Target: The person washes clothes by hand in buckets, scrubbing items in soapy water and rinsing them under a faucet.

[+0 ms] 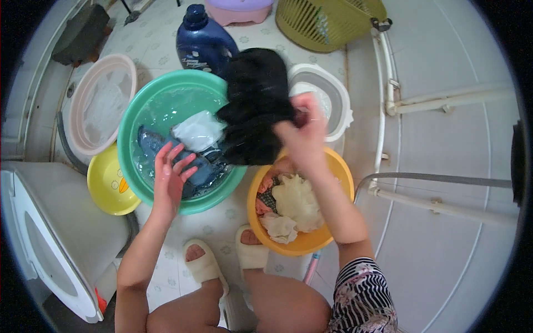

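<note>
In my right hand (308, 133) is a dark piece of cloth (255, 105), bunched up and blurred, held above the right rim of a green basin (127, 161); its exact kind cannot be told. My left hand (172, 175) has its fingers spread over the near left part of that basin and grips nothing. Water fills the basin, with a blue garment (202, 172) and a pale whitish cloth (199, 131) soaking in it. Below my right forearm, an orange basin (347, 172) holds a heap of cream cloth (294, 202) and some pinkish pieces.
A dark blue detergent bottle (202, 41) stands behind the green basin. Around it are a pink basin (83, 139), a yellow basin (100, 183), a white-grey basin (341, 91) and an olive basket (316, 28). White pipes (383, 100) run along the right wall; a white appliance (66, 233) stands left.
</note>
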A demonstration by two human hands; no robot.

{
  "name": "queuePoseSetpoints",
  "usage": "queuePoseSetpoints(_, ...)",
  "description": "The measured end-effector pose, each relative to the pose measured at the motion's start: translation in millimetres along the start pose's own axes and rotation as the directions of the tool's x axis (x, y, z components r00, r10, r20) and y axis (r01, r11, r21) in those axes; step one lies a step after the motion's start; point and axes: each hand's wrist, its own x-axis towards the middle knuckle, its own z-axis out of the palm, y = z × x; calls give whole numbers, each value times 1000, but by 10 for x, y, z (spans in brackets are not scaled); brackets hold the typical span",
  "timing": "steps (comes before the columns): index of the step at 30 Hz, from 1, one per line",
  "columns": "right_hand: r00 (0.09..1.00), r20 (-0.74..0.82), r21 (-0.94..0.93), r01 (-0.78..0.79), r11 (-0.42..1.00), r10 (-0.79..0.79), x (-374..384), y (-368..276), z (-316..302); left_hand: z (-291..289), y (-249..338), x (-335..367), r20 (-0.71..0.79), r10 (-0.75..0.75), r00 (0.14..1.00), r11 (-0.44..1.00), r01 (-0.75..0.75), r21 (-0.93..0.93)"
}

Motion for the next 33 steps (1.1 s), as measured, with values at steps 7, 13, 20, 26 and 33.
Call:
queuePoseSetpoints(7, 945, 243, -80, -207, 975, 220, -72, 915, 391, -8, 44, -74, -238, -258, 936, 966, 245, -85)
queuePoseSetpoints(13, 734, -507, -463, -674, 576, 451, 84, 2007, -1488, 75, 152, -25, -219, -159, 963, 982, 177, 67)
queuePoseSetpoints(20, 766, -512, -95, -501, 860, 389, 608, 1723, -1296, -100, 9, -108, -188, -233, 954, 965, 251, 74)
queuePoseSetpoints(26, 929, -355, -603, -143, 785, -104, 659, 848, -810, -206, -104, -203, -261, -290, 921, 947, 316, 62)
queuePoseSetpoints(33, 890, -257, -828, -3, 560, -376, 461, 919, -659, -287, -14, -42, -99, 204, 974, 746, -89, 661)
